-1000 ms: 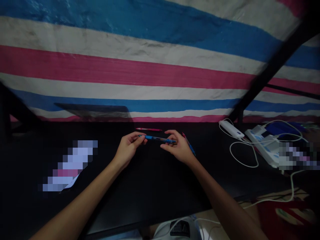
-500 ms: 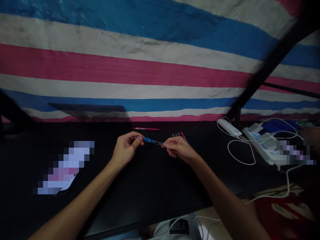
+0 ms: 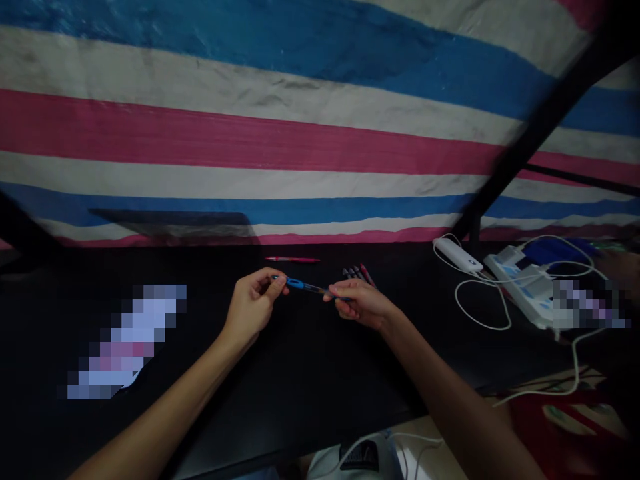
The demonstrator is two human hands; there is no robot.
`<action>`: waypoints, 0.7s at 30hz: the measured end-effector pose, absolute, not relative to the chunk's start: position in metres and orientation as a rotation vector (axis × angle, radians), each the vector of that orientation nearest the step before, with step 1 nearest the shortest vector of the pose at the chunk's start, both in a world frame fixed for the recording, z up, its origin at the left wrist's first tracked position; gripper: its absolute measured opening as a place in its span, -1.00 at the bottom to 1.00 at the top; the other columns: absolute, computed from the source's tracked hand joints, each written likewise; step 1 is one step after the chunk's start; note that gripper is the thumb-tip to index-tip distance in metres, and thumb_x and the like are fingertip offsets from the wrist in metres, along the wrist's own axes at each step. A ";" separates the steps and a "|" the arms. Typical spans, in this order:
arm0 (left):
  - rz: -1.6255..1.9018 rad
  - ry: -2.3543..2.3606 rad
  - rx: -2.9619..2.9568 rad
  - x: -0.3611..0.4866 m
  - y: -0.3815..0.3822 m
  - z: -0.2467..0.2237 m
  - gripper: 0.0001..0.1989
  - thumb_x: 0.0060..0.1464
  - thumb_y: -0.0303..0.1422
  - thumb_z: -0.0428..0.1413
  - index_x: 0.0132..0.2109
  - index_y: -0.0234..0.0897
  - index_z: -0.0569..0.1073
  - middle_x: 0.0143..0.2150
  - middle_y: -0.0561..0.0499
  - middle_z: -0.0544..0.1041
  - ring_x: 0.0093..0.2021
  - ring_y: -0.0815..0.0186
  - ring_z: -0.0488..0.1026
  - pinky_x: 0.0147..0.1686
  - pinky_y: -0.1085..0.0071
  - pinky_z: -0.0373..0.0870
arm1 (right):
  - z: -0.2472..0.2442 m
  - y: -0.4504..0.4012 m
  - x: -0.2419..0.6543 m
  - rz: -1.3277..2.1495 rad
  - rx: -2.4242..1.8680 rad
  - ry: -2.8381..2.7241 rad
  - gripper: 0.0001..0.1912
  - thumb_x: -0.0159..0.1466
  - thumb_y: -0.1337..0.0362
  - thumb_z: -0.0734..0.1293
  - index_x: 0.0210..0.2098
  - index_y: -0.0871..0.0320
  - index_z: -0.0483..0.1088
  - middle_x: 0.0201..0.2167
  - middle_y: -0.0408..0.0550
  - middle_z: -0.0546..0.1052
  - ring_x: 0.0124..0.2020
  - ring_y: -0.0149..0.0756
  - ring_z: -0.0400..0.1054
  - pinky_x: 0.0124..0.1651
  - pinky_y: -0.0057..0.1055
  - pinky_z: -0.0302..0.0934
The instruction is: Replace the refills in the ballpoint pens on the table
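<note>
A blue pen (image 3: 306,287) with a clear barrel section is stretched between my two hands above the black table (image 3: 280,400). My left hand (image 3: 256,303) pinches its blue end between thumb and fingers. The other end is pinched by my right hand (image 3: 361,301), with a dark tip showing beneath the fingers. Beyond the hands a red pen (image 3: 293,259) lies on the table. Several more pens (image 3: 354,271), dark ones and a red one, lie side by side just behind my right hand, which partly hides them.
On the right are a white power bank (image 3: 457,255), a power strip (image 3: 525,287) with plugs, and looping white cables. A pixelated flat object (image 3: 133,340) lies at left. Striped sheeting (image 3: 300,147) hangs behind the table. At the right edge another person's hand (image 3: 625,270) is dimly visible.
My right hand has shifted slightly, and a dark pen tip now shows below its fingers. The pens behind it are a little more exposed. My left hand keeps its pinch.
</note>
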State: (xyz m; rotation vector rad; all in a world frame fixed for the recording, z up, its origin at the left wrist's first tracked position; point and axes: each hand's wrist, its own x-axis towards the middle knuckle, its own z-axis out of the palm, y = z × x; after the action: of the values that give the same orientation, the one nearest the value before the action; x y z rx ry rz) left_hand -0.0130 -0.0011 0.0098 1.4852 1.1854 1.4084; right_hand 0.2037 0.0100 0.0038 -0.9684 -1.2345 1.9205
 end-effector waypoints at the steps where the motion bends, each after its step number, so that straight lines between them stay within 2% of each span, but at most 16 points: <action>1: 1.409 1.193 1.486 -0.014 0.000 0.009 -0.82 0.00 -0.26 0.16 -0.34 -0.30 0.50 -0.52 0.06 0.46 -0.47 0.36 0.36 -0.44 0.47 0.20 | 0.003 0.010 0.202 1.900 -0.965 -1.194 -0.70 0.09 0.12 0.39 -0.43 0.29 0.45 -0.78 -0.29 0.20 -0.76 -0.62 -0.06 -0.68 -0.57 -0.28; 6: 1.248 1.180 1.734 -0.016 0.003 0.003 -0.83 0.07 -0.28 0.10 -0.24 -0.28 0.48 -0.41 0.02 0.49 -0.37 0.31 0.42 -0.34 0.41 0.30 | 0.003 0.009 0.190 1.466 -0.933 -0.959 -0.76 0.00 0.21 0.46 -0.41 0.24 0.43 -0.68 -0.26 0.24 -0.66 -0.56 0.06 -0.62 -0.55 -0.10; 11: 0.928 1.005 2.370 -0.005 -0.008 -0.005 -0.82 0.11 -0.40 0.06 -0.12 -0.21 0.44 -0.22 -0.04 0.48 -0.17 0.24 0.39 -0.13 0.26 0.34 | 0.013 0.012 0.195 1.025 -0.786 -0.742 -0.84 0.07 0.22 0.40 -0.40 0.15 0.38 -0.49 -0.19 0.36 -0.46 -0.46 0.24 -0.40 -0.50 0.16; 13: 0.883 0.973 2.449 -0.001 -0.012 -0.006 -0.80 0.13 -0.43 0.03 -0.09 -0.21 0.42 -0.20 -0.05 0.47 -0.15 0.24 0.37 -0.11 0.25 0.35 | 0.018 0.013 0.202 1.128 -0.656 -0.686 -0.88 0.13 0.23 0.34 -0.38 0.12 0.34 -0.54 -0.21 0.34 -0.48 -0.44 0.25 -0.38 -0.47 0.19; 15: 0.860 0.988 2.483 -0.001 -0.012 -0.006 -0.82 0.14 -0.44 0.00 -0.10 -0.21 0.41 -0.20 -0.05 0.46 -0.15 0.24 0.36 -0.11 0.24 0.35 | 0.022 0.012 0.209 1.398 -0.525 -0.639 -0.88 0.17 0.21 0.27 -0.39 0.13 0.31 -0.62 -0.24 0.24 -0.59 -0.47 0.15 -0.48 -0.49 0.14; 18: 0.828 1.067 2.522 -0.007 -0.007 -0.006 -0.83 0.15 -0.45 -0.02 -0.13 -0.21 0.41 -0.20 -0.03 0.45 -0.14 0.23 0.34 -0.11 0.23 0.33 | 0.025 0.010 0.218 1.769 -0.405 -0.561 -0.71 0.21 0.07 0.20 -0.50 0.16 0.23 -0.68 -0.28 0.10 -0.70 -0.52 -0.04 -0.64 -0.55 -0.05; 21: 0.794 1.133 2.549 -0.014 -0.002 -0.008 -0.85 0.15 -0.45 -0.02 -0.18 -0.22 0.42 -0.21 -0.03 0.44 -0.15 0.23 0.32 -0.12 0.24 0.33 | 0.022 0.009 0.223 1.928 -0.371 -0.518 -0.53 0.21 -0.07 0.15 -0.63 0.14 0.07 -0.73 -0.29 -0.01 -0.72 -0.51 -0.16 -0.70 -0.53 -0.17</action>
State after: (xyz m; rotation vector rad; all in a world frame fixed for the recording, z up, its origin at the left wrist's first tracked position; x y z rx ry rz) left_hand -0.0138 -0.0020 -0.0078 2.5486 1.1334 0.7945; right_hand 0.2228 0.0093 0.0217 -0.3708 -0.5185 1.9280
